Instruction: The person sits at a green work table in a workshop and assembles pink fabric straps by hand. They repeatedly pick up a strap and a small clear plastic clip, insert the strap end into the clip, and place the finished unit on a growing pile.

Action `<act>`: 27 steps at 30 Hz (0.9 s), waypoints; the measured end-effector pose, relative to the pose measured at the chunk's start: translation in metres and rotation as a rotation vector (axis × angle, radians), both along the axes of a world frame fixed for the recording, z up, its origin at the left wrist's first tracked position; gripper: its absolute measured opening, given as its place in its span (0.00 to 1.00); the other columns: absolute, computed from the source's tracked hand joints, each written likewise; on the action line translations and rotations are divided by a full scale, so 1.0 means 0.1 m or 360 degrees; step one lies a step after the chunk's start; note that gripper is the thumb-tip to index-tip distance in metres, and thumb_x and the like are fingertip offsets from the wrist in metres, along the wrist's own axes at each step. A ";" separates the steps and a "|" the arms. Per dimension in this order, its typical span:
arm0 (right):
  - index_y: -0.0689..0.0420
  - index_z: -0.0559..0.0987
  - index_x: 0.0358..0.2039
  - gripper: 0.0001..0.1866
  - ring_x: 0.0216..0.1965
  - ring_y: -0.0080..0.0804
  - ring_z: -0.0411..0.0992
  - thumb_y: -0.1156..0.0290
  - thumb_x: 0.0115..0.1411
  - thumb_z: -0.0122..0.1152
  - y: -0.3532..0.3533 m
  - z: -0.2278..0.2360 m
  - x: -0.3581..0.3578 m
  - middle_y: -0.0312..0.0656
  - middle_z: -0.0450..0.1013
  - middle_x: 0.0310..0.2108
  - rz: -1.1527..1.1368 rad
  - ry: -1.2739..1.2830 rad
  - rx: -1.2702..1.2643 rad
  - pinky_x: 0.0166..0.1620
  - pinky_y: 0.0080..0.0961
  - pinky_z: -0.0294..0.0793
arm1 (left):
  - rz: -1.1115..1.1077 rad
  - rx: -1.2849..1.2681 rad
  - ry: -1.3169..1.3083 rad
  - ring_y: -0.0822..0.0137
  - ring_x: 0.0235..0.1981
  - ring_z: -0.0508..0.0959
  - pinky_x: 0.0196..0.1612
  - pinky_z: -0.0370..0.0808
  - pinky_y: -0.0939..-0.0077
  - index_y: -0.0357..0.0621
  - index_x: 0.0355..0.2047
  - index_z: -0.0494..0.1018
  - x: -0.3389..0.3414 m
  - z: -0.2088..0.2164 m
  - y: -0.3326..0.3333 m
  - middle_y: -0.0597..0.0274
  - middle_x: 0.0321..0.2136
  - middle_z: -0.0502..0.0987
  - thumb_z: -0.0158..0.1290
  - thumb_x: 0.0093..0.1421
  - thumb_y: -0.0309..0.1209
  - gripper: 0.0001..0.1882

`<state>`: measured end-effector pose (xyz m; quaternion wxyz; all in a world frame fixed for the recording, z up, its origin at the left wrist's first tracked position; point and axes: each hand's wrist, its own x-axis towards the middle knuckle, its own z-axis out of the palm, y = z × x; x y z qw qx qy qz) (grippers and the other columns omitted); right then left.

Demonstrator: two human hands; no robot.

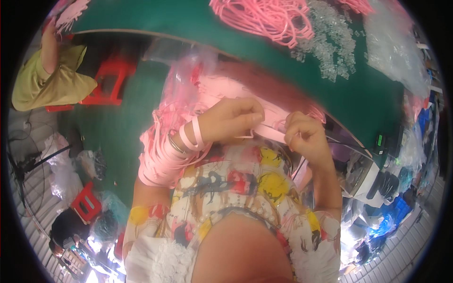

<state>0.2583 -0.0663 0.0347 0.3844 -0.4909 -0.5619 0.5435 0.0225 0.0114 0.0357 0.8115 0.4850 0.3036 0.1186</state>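
The fingers [255, 118] of my left hand [227, 121] are pinched together on one part of a flat pink strap [273, 134], while those of my right hand [306, 139] curl closed around it farther along; the blur makes it hard to say how firm either hold is. The strap is near the middle of the frame, stretched between my hands in front of my patterned dress [274, 186]. I reckon it could slip out if I tugged harder on one side than the other, or twist if I rolled a wrist. The pink loops [160, 158] bunched around my left arm [148, 194], left of centre, could slide and snag on it if I tipped that arm. Between my hands the strap's long axis slants gently, running from mid-frame down and to the right, towards my right hand
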 end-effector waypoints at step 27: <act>0.58 0.78 0.17 0.02 0.29 0.25 0.63 0.78 0.43 0.59 -0.04 0.11 0.07 0.34 0.68 0.19 -0.0055 -0.0051 0.0139 0.27 0.21 0.63 | 0.0642 0.2207 0.0805 0.54 0.28 0.76 0.29 0.72 0.61 0.47 0.31 0.72 1.00 -0.24 0.60 0.60 0.28 0.74 0.56 0.53 0.29 0.06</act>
